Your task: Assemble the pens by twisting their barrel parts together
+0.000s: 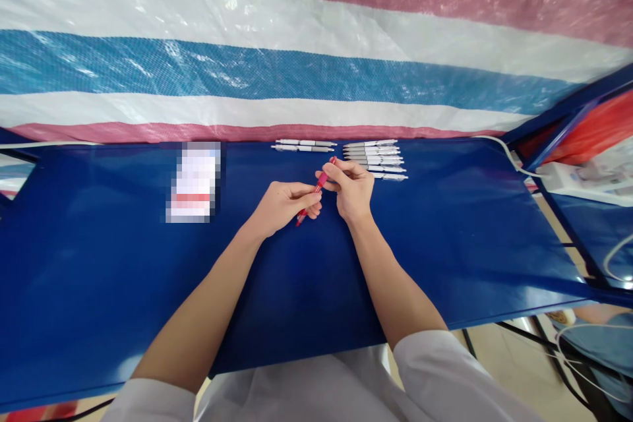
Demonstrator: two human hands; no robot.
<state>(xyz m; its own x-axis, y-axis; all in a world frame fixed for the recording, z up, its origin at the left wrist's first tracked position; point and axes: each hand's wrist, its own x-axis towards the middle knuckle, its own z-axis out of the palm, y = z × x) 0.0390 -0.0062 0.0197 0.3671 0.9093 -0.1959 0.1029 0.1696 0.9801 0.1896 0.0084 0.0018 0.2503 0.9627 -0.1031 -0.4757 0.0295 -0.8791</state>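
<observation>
A red pen (321,180) is held slantwise over the middle of the blue table, its lower end toward me. My left hand (289,204) pinches its lower part between thumb and fingers. Around the upper part, the fingers of my right hand (353,188) are closed. Just beyond my right hand lies a row of several white and grey pens (376,159), partly hidden by that hand. Two more white and grey pens (304,146) lie side by side to the left of that row, near the table's back edge.
The blue table (123,290) reaches back to a red, white and blue striped sheet (297,72). A blurred-out, phone-like rectangle (194,178) lies on the left. At the right stand a white power strip (564,178) with cables and a blue metal frame (568,224).
</observation>
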